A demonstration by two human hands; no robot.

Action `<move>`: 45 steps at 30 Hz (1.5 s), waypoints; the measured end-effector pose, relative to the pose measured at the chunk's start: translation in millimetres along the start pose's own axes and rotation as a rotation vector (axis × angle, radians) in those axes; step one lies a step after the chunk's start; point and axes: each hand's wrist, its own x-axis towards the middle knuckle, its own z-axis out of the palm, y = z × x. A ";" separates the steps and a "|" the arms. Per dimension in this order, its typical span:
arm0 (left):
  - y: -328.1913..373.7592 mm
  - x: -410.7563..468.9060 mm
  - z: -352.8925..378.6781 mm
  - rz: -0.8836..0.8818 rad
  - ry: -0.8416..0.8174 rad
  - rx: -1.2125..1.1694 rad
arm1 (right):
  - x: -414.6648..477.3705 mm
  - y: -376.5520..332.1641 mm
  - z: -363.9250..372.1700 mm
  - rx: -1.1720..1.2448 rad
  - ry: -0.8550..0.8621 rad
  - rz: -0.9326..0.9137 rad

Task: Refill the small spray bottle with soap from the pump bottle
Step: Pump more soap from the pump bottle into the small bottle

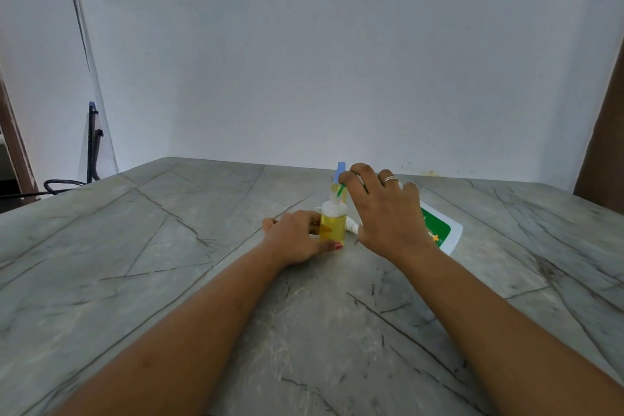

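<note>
The small clear spray bottle (333,224) holds yellow liquid and stands upright on the table. My left hand (297,240) grips its lower body from the left. My right hand (385,213) hovers just right of it, fingertips pinched on a thin green piece (341,188) that slants down to the bottle's white neck. The white pump bottle (444,233) with a green label lies on its side behind my right hand. Its white spout (352,228) pokes out beside the small bottle. My right hand hides most of the pump bottle.
A second bottle with a blue cap (341,168) and yellow contents stands directly behind the small bottle. The grey marble table (202,280) stretches wide on all sides. A white wall rises at the table's far edge. A dark cable and stand sit off the table's left corner.
</note>
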 end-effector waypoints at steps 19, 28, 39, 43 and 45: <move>-1.1 1.0 1.3 -0.004 0.000 -0.005 | 0.4 1.7 0.9 0.019 0.046 0.004; -1.6 0.1 0.6 0.013 0.016 -0.009 | -1.3 1.4 -0.7 0.012 0.030 -0.024; -0.3 -0.2 0.9 0.003 0.016 -0.004 | -0.3 1.4 -0.4 0.019 -0.011 0.010; -0.7 -1.1 0.6 0.009 0.021 -0.010 | -0.3 3.6 0.1 0.040 0.018 0.009; -1.4 -1.4 0.8 0.012 0.022 -0.013 | -0.3 5.0 -0.3 0.059 0.038 0.002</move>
